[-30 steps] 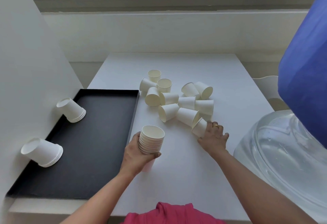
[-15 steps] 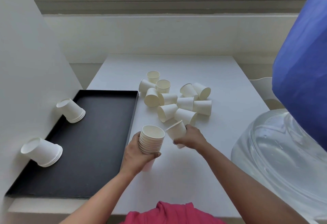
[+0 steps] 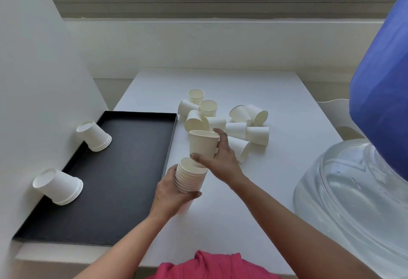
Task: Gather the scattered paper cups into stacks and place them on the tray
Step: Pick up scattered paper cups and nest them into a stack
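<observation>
My left hand [image 3: 171,192] grips an upright stack of white paper cups [image 3: 190,177] just right of the black tray [image 3: 123,190]. My right hand [image 3: 218,159] holds a single paper cup [image 3: 203,144] upright directly above the stack's mouth, its base just over the top rim. Behind my hands several loose white cups [image 3: 236,124] lie scattered on the white table [image 3: 276,168], some upright, most on their sides. Two short cup stacks lie tipped on the tray against the left wall, one at the back [image 3: 95,136] and one nearer [image 3: 58,187].
A large clear water bottle [image 3: 353,201] with a blue top [image 3: 384,102] fills the right side. A white wall [image 3: 33,80] borders the tray on the left. A window ledge [image 3: 220,9] runs behind the table, and a white chair back [image 3: 333,113] shows at the right edge.
My right hand took a cup from the near edge of the pile, lifted it and carried it left until it hangs over the stack. The left hand and its stack stayed in place.
</observation>
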Demonstrator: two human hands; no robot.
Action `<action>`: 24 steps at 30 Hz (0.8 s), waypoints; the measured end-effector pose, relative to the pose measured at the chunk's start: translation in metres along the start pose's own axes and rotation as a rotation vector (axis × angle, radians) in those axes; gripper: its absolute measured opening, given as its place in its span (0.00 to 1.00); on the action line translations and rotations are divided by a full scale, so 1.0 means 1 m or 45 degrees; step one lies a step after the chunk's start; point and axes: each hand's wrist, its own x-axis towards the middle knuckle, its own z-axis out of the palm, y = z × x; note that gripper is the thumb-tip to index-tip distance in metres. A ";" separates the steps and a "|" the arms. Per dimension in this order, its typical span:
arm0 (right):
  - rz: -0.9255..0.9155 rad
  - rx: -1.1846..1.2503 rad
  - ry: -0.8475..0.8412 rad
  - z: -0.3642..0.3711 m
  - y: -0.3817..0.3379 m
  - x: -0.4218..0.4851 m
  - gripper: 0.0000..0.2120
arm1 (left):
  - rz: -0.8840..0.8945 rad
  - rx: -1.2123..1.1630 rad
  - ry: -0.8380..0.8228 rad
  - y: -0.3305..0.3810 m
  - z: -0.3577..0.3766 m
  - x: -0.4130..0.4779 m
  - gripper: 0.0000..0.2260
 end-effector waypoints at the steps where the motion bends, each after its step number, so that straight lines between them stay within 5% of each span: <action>1: -0.014 -0.004 -0.008 0.003 0.001 -0.001 0.42 | 0.003 -0.003 -0.001 0.000 0.000 0.000 0.36; 18: -0.061 -0.251 -0.270 0.023 0.024 -0.019 0.36 | -0.008 -0.022 0.068 0.011 -0.006 0.002 0.32; 24: -0.143 -0.004 0.162 0.015 0.024 -0.011 0.08 | 0.009 0.008 0.058 0.009 -0.006 0.004 0.35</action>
